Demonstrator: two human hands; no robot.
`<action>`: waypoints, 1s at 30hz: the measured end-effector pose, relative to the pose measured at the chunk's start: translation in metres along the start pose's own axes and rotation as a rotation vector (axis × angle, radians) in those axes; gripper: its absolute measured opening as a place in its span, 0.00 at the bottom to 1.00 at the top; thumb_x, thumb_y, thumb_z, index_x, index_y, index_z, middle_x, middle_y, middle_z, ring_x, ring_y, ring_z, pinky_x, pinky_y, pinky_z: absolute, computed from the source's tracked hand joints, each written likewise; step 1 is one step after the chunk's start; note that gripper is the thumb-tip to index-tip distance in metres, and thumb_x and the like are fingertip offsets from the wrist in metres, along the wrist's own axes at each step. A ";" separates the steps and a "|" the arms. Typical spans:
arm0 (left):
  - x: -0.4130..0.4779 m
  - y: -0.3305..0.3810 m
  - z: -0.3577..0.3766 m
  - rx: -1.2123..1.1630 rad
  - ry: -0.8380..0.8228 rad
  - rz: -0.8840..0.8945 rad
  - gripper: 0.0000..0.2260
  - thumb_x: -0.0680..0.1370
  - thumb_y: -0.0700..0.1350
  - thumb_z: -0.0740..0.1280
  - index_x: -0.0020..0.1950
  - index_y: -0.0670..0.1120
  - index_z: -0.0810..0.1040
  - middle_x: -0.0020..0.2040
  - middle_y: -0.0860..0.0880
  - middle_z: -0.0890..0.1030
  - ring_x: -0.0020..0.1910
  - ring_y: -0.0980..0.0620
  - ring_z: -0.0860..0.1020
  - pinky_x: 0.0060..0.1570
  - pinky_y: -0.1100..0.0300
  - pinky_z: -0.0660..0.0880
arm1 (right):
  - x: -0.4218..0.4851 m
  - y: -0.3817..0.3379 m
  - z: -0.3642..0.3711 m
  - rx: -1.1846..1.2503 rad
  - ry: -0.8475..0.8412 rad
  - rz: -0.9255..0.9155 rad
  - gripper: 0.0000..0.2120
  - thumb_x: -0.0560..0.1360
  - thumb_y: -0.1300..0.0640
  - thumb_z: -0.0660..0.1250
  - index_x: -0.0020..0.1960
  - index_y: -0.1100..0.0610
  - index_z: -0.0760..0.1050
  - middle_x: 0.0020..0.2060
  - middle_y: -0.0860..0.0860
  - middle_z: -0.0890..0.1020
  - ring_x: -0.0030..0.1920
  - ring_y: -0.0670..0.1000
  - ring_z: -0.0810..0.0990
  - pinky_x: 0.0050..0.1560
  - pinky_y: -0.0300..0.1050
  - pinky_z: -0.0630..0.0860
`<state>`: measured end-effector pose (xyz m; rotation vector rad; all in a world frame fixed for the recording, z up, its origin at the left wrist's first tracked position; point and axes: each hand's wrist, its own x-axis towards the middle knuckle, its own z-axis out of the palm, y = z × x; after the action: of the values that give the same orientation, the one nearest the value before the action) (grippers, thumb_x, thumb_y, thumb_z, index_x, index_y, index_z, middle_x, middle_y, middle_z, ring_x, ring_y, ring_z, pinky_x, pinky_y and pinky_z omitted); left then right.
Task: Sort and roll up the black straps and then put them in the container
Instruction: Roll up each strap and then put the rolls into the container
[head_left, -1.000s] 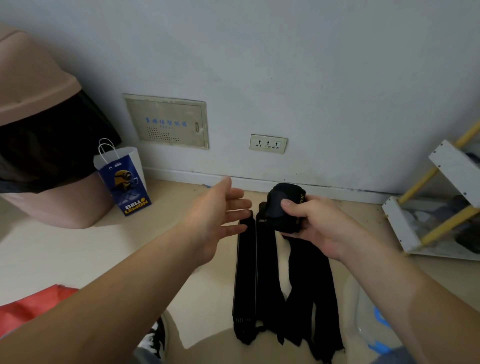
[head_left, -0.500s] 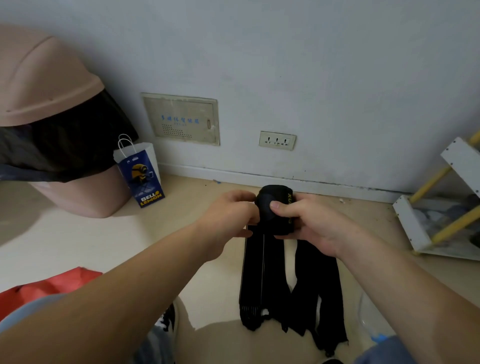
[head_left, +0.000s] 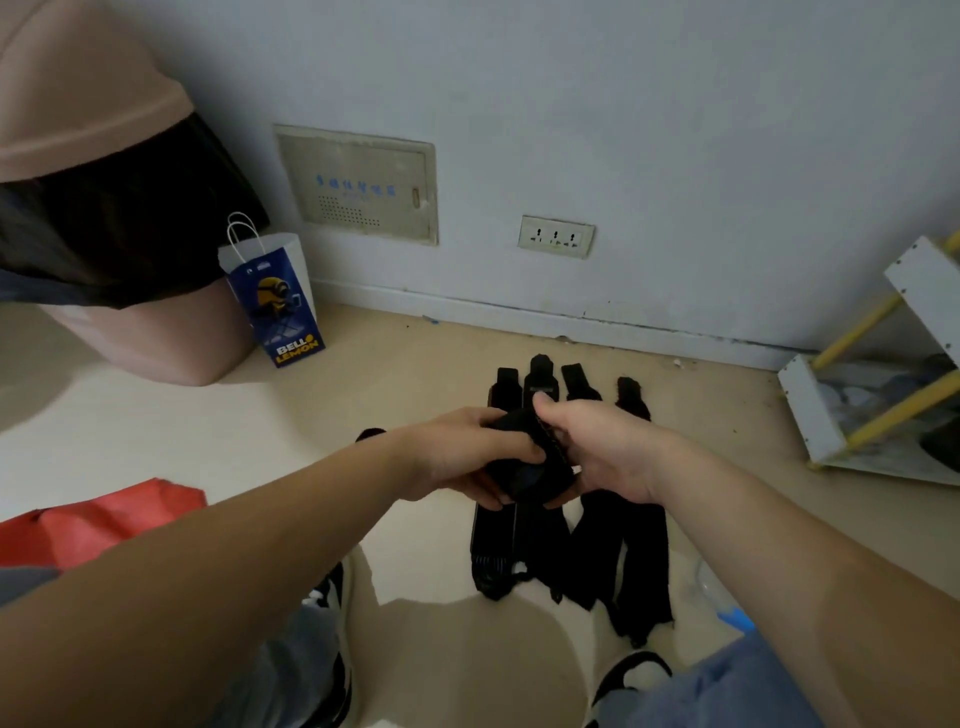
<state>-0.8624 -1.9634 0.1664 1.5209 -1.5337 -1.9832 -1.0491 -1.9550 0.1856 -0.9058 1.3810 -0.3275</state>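
Both hands hold one rolled black strap (head_left: 527, 470) above the floor at the centre of the head view. My left hand (head_left: 460, 449) grips the roll from the left, fingers curled over its top. My right hand (head_left: 605, 449) grips it from the right, thumb on the upper edge. Beneath them several flat black straps (head_left: 631, 566) lie side by side on the beige floor, their far ends pointing at the wall. A clear container with a blue part (head_left: 719, 600) shows at the lower right, mostly hidden by my right forearm.
A pink bin with a black liner (head_left: 119, 244) stands at the left, a blue-and-white paper bag (head_left: 278, 296) against it. A red bag (head_left: 98, 522) lies at the lower left. A white and yellow rack (head_left: 883, 374) stands at the right. My shoes and knees fill the bottom edge.
My left hand came in from open and apart and now grips the rolled strap together with my right. Both hands and the roll have dropped lower, towards me.
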 end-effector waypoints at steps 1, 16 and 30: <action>0.008 -0.008 0.000 -0.005 0.009 -0.035 0.17 0.78 0.49 0.74 0.65 0.47 0.80 0.57 0.40 0.86 0.54 0.37 0.86 0.51 0.51 0.85 | 0.007 0.005 0.003 -0.023 0.057 0.037 0.24 0.87 0.39 0.55 0.68 0.54 0.79 0.56 0.56 0.88 0.56 0.57 0.88 0.56 0.58 0.85; 0.130 -0.177 -0.085 0.305 0.311 -0.401 0.28 0.70 0.53 0.81 0.61 0.42 0.72 0.49 0.46 0.78 0.45 0.49 0.79 0.44 0.53 0.81 | 0.186 0.055 0.054 -0.468 0.108 0.190 0.22 0.87 0.44 0.60 0.75 0.56 0.73 0.61 0.53 0.80 0.59 0.54 0.82 0.60 0.53 0.83; 0.168 -0.264 -0.126 0.624 0.713 -0.404 0.28 0.75 0.57 0.74 0.68 0.47 0.68 0.62 0.47 0.72 0.62 0.45 0.73 0.52 0.51 0.75 | 0.280 0.119 0.081 -0.298 0.148 0.299 0.09 0.87 0.49 0.60 0.49 0.49 0.73 0.55 0.58 0.84 0.57 0.59 0.85 0.62 0.57 0.83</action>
<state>-0.7316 -2.0362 -0.1361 2.5701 -1.6440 -0.8710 -0.9506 -2.0420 -0.1008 -0.9134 1.7070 0.0431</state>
